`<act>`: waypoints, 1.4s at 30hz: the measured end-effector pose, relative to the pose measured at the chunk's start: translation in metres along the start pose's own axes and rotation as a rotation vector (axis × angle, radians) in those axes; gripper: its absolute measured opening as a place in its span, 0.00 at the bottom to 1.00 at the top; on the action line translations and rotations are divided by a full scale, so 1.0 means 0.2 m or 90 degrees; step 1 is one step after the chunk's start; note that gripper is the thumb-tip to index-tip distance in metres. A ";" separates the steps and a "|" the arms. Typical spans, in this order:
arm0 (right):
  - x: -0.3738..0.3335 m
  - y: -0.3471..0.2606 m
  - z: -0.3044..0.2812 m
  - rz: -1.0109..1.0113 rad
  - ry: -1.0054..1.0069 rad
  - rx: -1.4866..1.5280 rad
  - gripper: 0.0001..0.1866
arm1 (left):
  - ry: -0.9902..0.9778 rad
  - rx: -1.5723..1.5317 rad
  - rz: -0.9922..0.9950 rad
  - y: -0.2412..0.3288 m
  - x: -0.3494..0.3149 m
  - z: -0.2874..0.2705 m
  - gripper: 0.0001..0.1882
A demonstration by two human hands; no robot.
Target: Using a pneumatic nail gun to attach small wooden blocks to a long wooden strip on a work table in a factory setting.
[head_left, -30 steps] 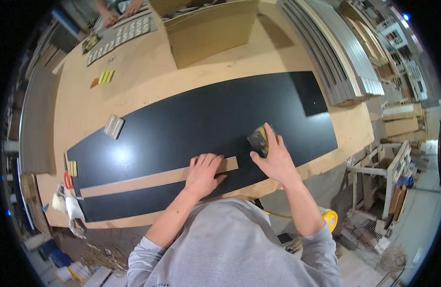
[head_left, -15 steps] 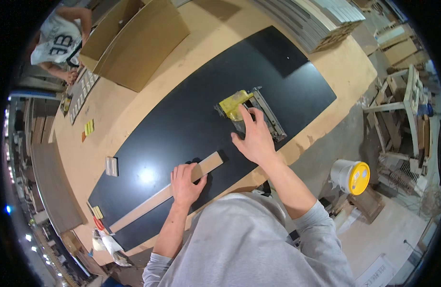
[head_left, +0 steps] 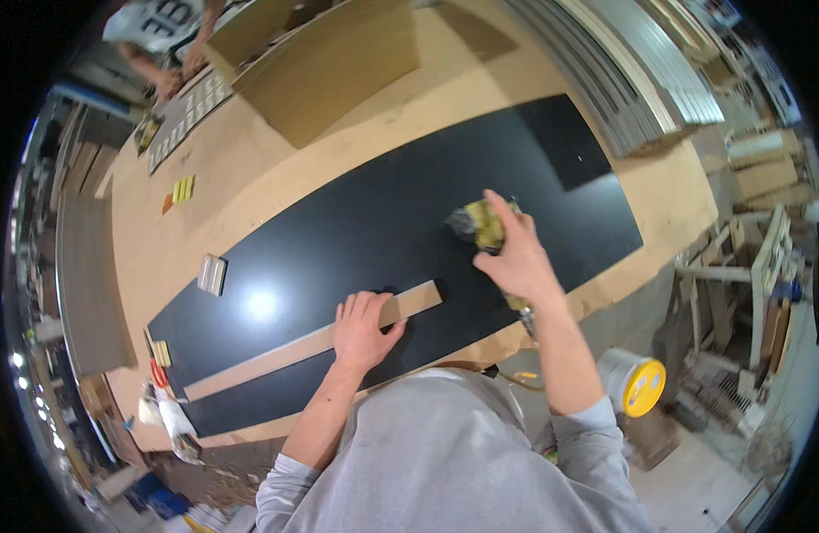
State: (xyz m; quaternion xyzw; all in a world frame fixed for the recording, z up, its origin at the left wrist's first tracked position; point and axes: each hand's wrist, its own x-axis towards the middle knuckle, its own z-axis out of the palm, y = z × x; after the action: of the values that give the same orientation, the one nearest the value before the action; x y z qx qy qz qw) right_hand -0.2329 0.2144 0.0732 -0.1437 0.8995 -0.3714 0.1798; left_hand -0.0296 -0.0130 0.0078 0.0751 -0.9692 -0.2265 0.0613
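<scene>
Left hand [head_left: 360,329] flat, open, pressing wood strip [head_left: 311,342] onto black panel [head_left: 383,222]. Right hand [head_left: 516,262] closed around yellow nailer [head_left: 482,222], just right of strip's end.

There is 1 view now, from a wide fisheye camera worn on the person's head. It looks steeply down over the grey-sleeved shoulders, which fill the lower middle of the frame, onto the bench [head_left: 249,169] that runs from lower left to upper right. The black panel [head_left: 383,231] on it lies across the centre, near enough that both forearms reach it from the lower edge. Straight edges bow toward the rim, and a dark circle borders the frame. The floor shows at lower right, and another person's sleeve at upper left marks the bench's far end.
</scene>
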 end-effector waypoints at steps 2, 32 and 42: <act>0.01 0.00 -0.15 0.014 -0.065 0.121 0.50 | 0.012 -0.010 -0.016 0.04 0.03 0.02 0.27; -0.23 -0.54 0.08 0.095 -0.428 -0.018 0.41 | 0.015 -0.083 0.010 0.00 0.01 0.04 0.27; -0.29 -0.45 0.06 0.055 -0.433 0.003 0.41 | -0.002 -0.068 0.012 0.00 0.02 0.03 0.27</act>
State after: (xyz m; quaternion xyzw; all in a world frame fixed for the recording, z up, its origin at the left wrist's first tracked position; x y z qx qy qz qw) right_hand -0.1650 0.1682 0.1413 -0.2207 0.7925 -0.2964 0.4852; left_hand -0.0336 -0.0106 0.0039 0.0623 -0.9565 -0.2773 0.0655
